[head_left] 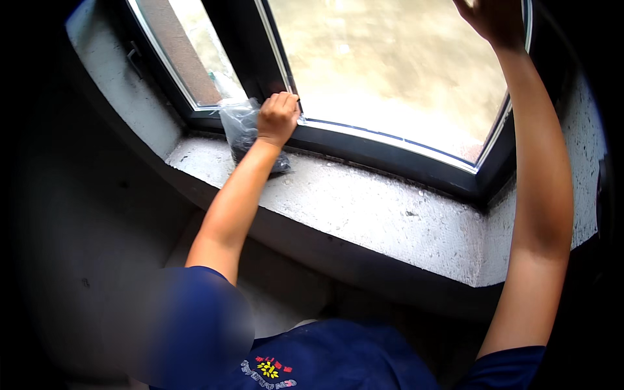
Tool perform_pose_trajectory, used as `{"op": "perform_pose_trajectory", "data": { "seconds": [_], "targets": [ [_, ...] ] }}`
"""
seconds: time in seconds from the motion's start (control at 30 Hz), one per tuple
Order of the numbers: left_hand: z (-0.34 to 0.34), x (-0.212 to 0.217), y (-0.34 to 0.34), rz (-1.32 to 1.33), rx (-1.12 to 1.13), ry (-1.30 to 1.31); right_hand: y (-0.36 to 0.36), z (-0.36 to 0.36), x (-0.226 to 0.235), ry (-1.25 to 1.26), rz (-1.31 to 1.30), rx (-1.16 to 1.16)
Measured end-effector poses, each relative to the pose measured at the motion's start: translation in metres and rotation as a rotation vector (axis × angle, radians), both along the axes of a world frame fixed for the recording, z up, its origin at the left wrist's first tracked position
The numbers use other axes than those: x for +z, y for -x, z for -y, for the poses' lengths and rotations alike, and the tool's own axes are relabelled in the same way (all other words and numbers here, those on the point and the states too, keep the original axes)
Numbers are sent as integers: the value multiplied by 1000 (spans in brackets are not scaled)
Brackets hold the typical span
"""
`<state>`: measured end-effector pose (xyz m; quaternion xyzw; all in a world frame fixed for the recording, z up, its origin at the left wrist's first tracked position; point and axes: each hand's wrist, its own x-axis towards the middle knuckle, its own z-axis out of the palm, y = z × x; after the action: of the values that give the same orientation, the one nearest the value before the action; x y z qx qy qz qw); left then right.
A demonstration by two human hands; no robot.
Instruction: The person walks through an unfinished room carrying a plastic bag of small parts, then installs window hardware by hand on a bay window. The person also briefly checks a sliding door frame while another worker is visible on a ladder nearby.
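Observation:
My left hand (278, 119) is closed at the lower left corner of the large glass pane (396, 71), knuckles up. A small dark bit shows by its fingertips, but what it grips is hidden. Just left of this hand, a clear plastic bag (239, 122) with dark contents stands on the sill against the window frame (390, 153). My right hand (495, 23) is raised high at the pane's right side. Its thumb stretches out to the left, apart from the palm, while the other fingers are partly cut off by the picture's upper edge.
A rough grey-white window sill (364, 208) runs below the frame, its front edge dropping to a dark wall. At the left is a narrower window panel (195, 52), with a dark handle (134, 60) near it. The side wall (582, 149) rises right of my arm.

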<state>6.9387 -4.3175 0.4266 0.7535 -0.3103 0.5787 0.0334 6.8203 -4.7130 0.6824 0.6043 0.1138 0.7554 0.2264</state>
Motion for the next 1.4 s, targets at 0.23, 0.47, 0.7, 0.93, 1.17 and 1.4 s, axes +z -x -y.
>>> {"op": "perform_pose_trajectory", "data": {
  "seconds": [0.23,0.47,0.7,0.93,1.17,1.4],
  "targets": [
    [37,25,-11,-101,-99,578,9,2,4,-34,-8,-83],
    [38,79,-19,21,-110,621,13,-1,-2,-47,-27,-18],
    [46,55,-14,111,-168,624,15,4,1,-38,-59,-70],
    [67,60,-10,-137,-262,1031,16,1,-1,-43,-39,-39],
    [52,49,-23,57,-234,781,19,1,2,-44,-78,-71],
    [49,67,-24,213,-38,722,16,-1,0,-31,-25,-31]
  ]
}}
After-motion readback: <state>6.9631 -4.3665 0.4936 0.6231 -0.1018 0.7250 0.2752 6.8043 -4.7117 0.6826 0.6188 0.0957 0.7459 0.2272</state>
